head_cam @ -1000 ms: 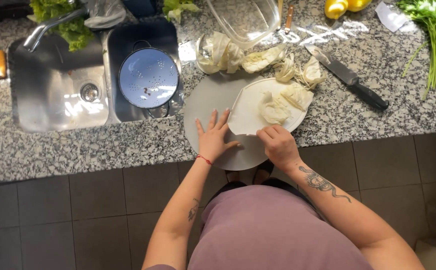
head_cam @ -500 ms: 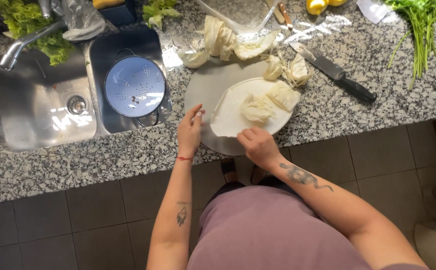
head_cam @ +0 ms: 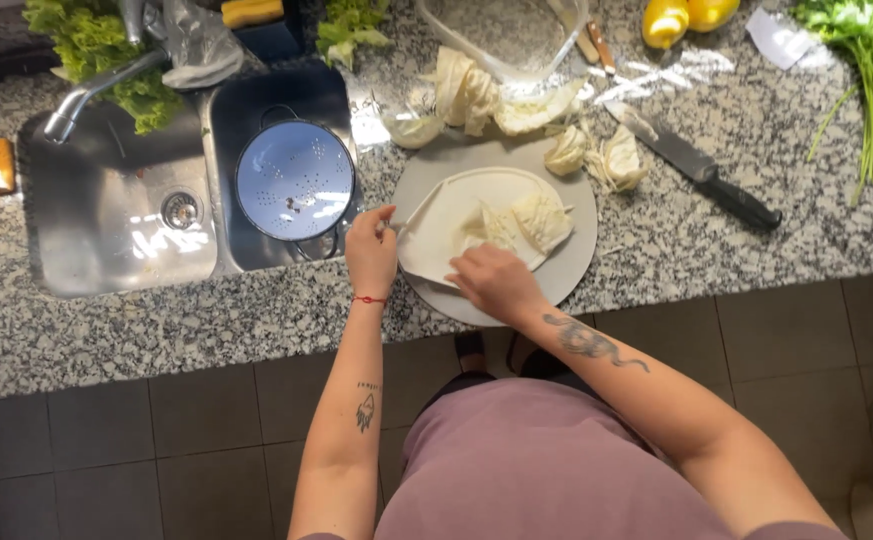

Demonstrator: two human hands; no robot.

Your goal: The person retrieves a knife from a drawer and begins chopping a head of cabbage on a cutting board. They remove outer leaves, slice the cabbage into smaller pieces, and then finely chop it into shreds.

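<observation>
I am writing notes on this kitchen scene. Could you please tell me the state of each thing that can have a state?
Cabbage leaf: flat on the round board, held by both hands.
Left hand: pinching the leaf's edge.
Right hand: resting on the leaf.
Knife: lying unused on the counter.
Colander: almost empty, in the sink.

Table [head_cam: 156,330] speckled grey-black granite. Board [head_cam: 576,265] plain grey, cabbage leaf [head_cam: 456,215] pale cream-white. Colander [head_cam: 294,180] light blue, dotted with holes. Sink [head_cam: 106,220] steel. Knife [head_cam: 701,170] grey blade, black handle. Lettuce [head_cam: 91,45] bright green, lemons [head_cam: 681,15] yellow. Left hand [head_cam: 371,250] red wrist thread.
</observation>
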